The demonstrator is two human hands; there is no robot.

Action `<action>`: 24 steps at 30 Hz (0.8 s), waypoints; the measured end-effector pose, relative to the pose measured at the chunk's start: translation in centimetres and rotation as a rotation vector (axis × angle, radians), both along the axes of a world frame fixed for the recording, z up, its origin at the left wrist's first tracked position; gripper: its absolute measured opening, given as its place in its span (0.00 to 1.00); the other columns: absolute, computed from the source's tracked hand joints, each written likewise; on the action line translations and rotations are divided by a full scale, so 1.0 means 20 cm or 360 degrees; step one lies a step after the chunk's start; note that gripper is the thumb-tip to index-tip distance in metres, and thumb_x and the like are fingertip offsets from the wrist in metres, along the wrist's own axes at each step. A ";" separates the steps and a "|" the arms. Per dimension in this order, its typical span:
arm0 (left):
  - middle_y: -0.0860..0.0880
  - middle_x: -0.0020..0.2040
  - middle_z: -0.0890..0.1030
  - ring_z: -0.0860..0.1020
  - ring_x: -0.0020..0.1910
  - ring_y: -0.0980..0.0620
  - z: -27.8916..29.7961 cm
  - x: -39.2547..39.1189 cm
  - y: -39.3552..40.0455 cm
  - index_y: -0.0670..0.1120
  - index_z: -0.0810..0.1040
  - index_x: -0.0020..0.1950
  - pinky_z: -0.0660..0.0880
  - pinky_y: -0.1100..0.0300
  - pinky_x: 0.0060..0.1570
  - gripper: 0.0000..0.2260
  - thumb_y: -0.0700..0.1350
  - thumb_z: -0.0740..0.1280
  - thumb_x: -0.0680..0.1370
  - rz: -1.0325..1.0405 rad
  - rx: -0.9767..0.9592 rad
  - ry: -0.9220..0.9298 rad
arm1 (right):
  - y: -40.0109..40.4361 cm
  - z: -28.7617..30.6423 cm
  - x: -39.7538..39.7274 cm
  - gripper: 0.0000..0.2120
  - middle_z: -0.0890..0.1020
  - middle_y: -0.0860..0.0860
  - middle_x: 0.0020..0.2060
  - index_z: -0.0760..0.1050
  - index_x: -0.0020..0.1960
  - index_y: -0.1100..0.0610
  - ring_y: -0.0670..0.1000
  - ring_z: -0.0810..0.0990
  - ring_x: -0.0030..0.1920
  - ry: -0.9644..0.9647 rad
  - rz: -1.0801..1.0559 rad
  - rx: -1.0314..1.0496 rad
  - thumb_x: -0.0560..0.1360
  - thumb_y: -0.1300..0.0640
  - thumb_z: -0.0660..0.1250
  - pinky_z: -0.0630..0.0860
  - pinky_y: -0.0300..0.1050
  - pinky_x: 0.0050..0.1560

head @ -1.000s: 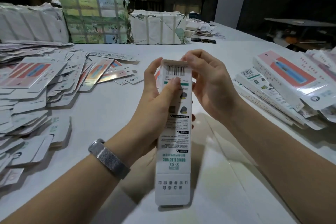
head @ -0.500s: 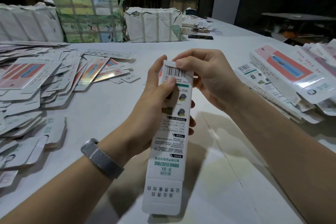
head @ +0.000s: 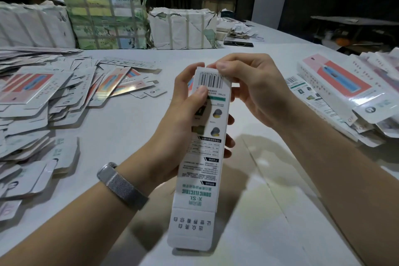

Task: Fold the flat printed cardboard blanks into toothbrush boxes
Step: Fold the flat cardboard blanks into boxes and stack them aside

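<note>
White toothbrush box (head: 205, 153) is sitting gripped in the left hand (head: 181, 127), right hand (head: 257, 93) pinching its top flap; flat blanks (head: 38, 110) and folded boxes (head: 345, 97) are crowding both table (head: 129, 136) edges.

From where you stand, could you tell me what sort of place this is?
Probably a packaging workshop: loose flat blanks cover the white table, strapped paper-wrapped bundles line its far edge, and folded boxes pile up at right.
</note>
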State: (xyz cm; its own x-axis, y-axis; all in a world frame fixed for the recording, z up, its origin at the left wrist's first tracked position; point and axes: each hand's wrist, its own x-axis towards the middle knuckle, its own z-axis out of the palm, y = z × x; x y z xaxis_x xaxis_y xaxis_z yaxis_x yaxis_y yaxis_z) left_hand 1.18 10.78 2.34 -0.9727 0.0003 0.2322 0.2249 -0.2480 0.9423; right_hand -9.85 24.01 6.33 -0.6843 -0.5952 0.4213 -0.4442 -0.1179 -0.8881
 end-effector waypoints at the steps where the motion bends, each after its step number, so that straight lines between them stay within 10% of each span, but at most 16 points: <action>1: 0.39 0.48 0.81 0.82 0.36 0.36 0.00 0.00 0.00 0.67 0.68 0.64 0.79 0.45 0.35 0.11 0.53 0.57 0.84 0.0013 0.0027 0.0007 | 0.00 0.00 0.00 0.11 0.82 0.56 0.39 0.82 0.44 0.58 0.57 0.78 0.45 0.0035 0.0002 -0.0009 0.79 0.58 0.62 0.71 0.49 0.40; 11: 0.40 0.46 0.81 0.81 0.35 0.38 0.02 0.01 -0.01 0.62 0.68 0.62 0.79 0.47 0.33 0.09 0.50 0.55 0.85 0.0088 0.0040 0.0019 | -0.03 -0.04 0.03 0.12 0.81 0.56 0.45 0.82 0.51 0.58 0.67 0.79 0.49 0.0177 0.0002 -0.0083 0.82 0.58 0.61 0.74 0.61 0.40; 24: 0.43 0.47 0.83 0.82 0.37 0.44 0.04 -0.01 0.01 0.60 0.64 0.64 0.81 0.49 0.36 0.09 0.50 0.54 0.85 0.0291 -0.0036 0.0156 | -0.09 -0.05 0.10 0.13 0.76 0.53 0.53 0.78 0.64 0.58 0.48 0.80 0.49 0.0235 -0.0240 -0.0008 0.81 0.57 0.64 0.77 0.37 0.38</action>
